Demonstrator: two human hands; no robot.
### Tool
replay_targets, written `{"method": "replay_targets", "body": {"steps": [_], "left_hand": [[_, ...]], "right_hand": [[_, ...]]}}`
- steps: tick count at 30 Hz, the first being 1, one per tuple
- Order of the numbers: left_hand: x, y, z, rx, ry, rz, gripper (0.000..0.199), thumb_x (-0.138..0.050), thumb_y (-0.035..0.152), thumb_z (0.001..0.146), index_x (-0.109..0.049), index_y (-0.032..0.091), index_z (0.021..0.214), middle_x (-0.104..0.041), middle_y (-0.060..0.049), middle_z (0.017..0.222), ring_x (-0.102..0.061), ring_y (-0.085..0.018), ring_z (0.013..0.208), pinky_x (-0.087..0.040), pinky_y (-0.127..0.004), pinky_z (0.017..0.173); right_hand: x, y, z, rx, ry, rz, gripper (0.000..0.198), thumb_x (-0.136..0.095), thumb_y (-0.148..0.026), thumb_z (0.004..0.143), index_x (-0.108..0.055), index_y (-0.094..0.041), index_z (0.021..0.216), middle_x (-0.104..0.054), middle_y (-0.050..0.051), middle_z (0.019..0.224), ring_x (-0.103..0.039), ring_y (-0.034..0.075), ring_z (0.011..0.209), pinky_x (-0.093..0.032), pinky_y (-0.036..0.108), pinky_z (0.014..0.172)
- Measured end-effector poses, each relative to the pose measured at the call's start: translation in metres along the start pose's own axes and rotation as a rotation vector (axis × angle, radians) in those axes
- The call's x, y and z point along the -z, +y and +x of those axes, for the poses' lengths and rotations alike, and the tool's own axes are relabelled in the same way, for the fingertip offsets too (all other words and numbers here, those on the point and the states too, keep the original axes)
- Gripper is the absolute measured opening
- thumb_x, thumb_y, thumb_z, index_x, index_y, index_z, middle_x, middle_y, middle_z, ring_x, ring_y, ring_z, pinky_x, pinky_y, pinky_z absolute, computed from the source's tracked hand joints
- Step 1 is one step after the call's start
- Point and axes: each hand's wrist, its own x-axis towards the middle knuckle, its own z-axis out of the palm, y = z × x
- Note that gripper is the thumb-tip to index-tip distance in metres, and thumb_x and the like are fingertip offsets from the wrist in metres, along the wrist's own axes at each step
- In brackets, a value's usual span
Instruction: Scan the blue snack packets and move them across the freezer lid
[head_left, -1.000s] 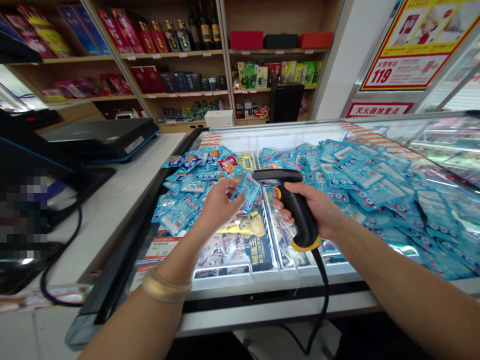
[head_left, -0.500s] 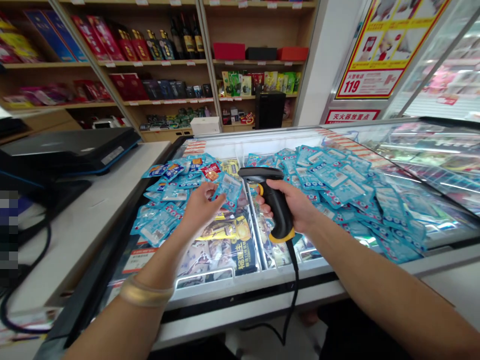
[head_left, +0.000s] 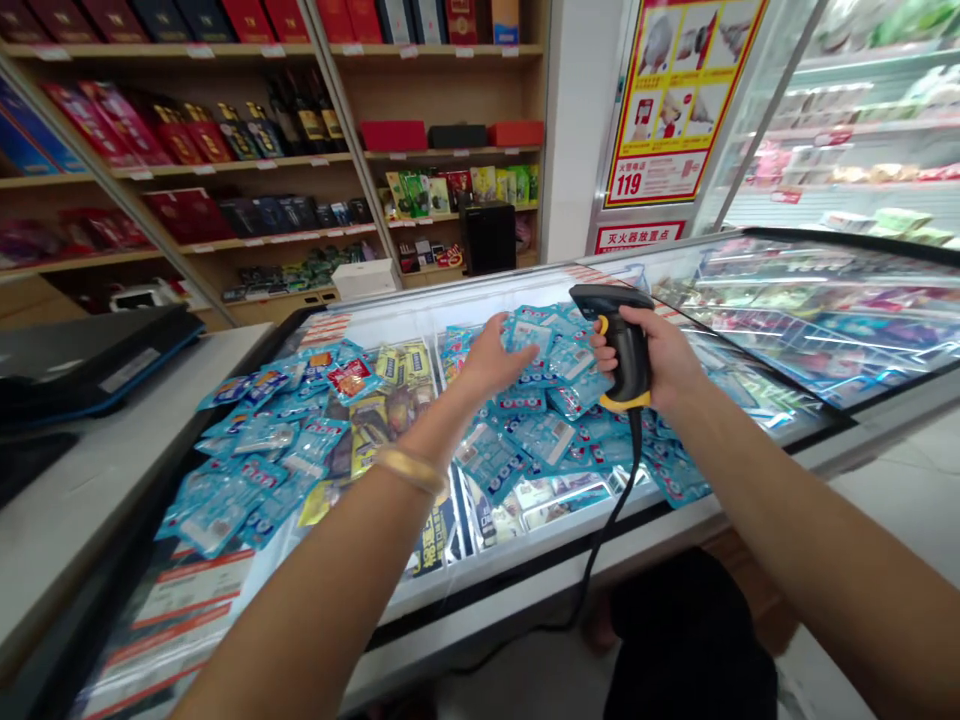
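My right hand (head_left: 656,355) is wrapped round the handle of a black and yellow barcode scanner (head_left: 628,350). The scanner's head points left over the blue packets, and its cable hangs down in front of the freezer. My left hand (head_left: 491,360), below a gold bangle (head_left: 411,467), reaches over the right pile of blue snack packets (head_left: 544,440) with thumb and fingers apart. One blue packet (head_left: 531,335) lies right by its fingertips; whether they touch it I cannot tell. Another pile of blue packets (head_left: 232,490) lies on the left, one with a red patch (head_left: 351,378).
Both piles rest on the glass top of a chest freezer (head_left: 450,600) with frozen goods inside. A black scale-like device (head_left: 97,350) stands on the left counter (head_left: 187,385). Shelves of boxes and bottles (head_left: 300,120) line the back; a black box (head_left: 487,238) stands before them.
My left hand has let go of a blue packet and moved from the left side to the right pile. The scanner has moved right and up in the view, which has turned right.
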Motion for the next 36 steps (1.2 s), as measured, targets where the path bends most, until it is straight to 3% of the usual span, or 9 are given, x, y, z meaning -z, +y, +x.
{"method": "replay_targets", "body": {"steps": [3,5,12,16,19,24,27,32,36], "left_hand": [[-0.019,-0.007,0.000,-0.128,-0.137,0.391,0.055,-0.070,0.028,0.076,-0.058,0.014,0.128,-0.051,-0.017,0.146,-0.043,-0.030,0.139,-0.032,-0.043,0.117],[-0.024,-0.011,-0.001,-0.140,-0.180,0.496,0.052,-0.064,0.032,0.082,-0.057,0.015,0.131,-0.050,-0.016,0.147,-0.043,-0.029,0.140,-0.030,-0.042,0.118],[-0.009,-0.015,-0.008,-0.198,-0.086,0.463,0.056,-0.061,0.035,0.085,-0.055,0.012,0.135,-0.051,-0.017,0.147,-0.041,-0.029,0.141,-0.031,-0.043,0.118],[0.020,-0.026,-0.021,-0.222,0.035,0.397,0.047,-0.063,0.029,0.082,-0.061,0.014,0.127,-0.060,-0.015,0.135,-0.052,-0.027,0.131,-0.036,-0.042,0.114],[0.057,-0.042,-0.033,-0.186,0.115,0.408,0.043,-0.064,0.029,0.080,-0.064,0.016,0.122,-0.063,-0.013,0.130,-0.053,-0.027,0.128,-0.037,-0.042,0.113],[0.140,-0.076,-0.052,-0.030,0.281,0.536,0.042,-0.063,0.032,0.078,-0.065,0.017,0.118,-0.065,-0.012,0.127,-0.055,-0.028,0.124,-0.037,-0.041,0.111],[0.178,-0.093,-0.067,0.121,0.298,0.694,0.040,-0.064,0.039,0.077,-0.068,0.018,0.111,-0.066,-0.015,0.124,-0.055,-0.033,0.124,-0.038,-0.045,0.109],[0.194,-0.108,-0.089,0.439,0.208,1.003,0.066,-0.071,0.062,0.066,-0.065,0.015,0.111,-0.052,-0.024,0.138,-0.041,-0.045,0.133,-0.035,-0.056,0.107],[0.189,-0.112,-0.094,0.465,0.157,1.038,0.073,-0.067,0.066,0.067,-0.060,0.012,0.115,-0.043,-0.028,0.143,-0.035,-0.046,0.137,-0.031,-0.057,0.109]], "right_hand": [[0.011,0.001,0.001,-0.015,0.039,0.030,0.018,-0.050,-0.031,0.088,-0.056,-0.014,0.084,-0.053,0.002,0.062,-0.046,0.008,0.046,-0.042,0.015,0.041],[0.014,0.003,0.001,-0.024,0.038,0.039,0.020,-0.047,-0.031,0.089,-0.056,-0.014,0.084,-0.052,0.003,0.061,-0.046,0.008,0.046,-0.042,0.015,0.041],[0.007,0.000,-0.003,-0.006,0.025,0.028,0.021,-0.045,-0.030,0.090,-0.057,-0.014,0.084,-0.053,0.003,0.062,-0.045,0.009,0.047,-0.042,0.016,0.040],[-0.009,0.004,-0.007,0.019,-0.020,-0.014,0.018,-0.049,-0.031,0.088,-0.058,-0.015,0.084,-0.053,0.003,0.062,-0.045,0.009,0.048,-0.041,0.017,0.041],[-0.030,0.020,-0.006,0.013,-0.120,-0.078,0.016,-0.056,-0.033,0.085,-0.058,-0.017,0.085,-0.054,0.002,0.065,-0.046,0.010,0.049,-0.041,0.019,0.041],[-0.084,0.069,0.002,-0.125,-0.265,-0.120,0.017,-0.059,-0.034,0.084,-0.059,-0.017,0.082,-0.055,0.002,0.065,-0.046,0.010,0.050,-0.042,0.020,0.041],[-0.112,0.102,0.006,-0.241,-0.294,-0.126,0.017,-0.055,-0.031,0.087,-0.058,-0.016,0.080,-0.055,0.002,0.061,-0.048,0.010,0.048,-0.041,0.019,0.041],[-0.119,0.140,0.012,-0.357,-0.312,-0.162,0.016,-0.055,-0.030,0.085,-0.058,-0.015,0.079,-0.056,0.002,0.060,-0.048,0.010,0.048,-0.041,0.019,0.043],[-0.105,0.148,0.013,-0.379,-0.334,-0.169,0.014,-0.059,-0.030,0.081,-0.058,-0.016,0.078,-0.056,0.002,0.062,-0.048,0.010,0.050,-0.042,0.020,0.044]]}}
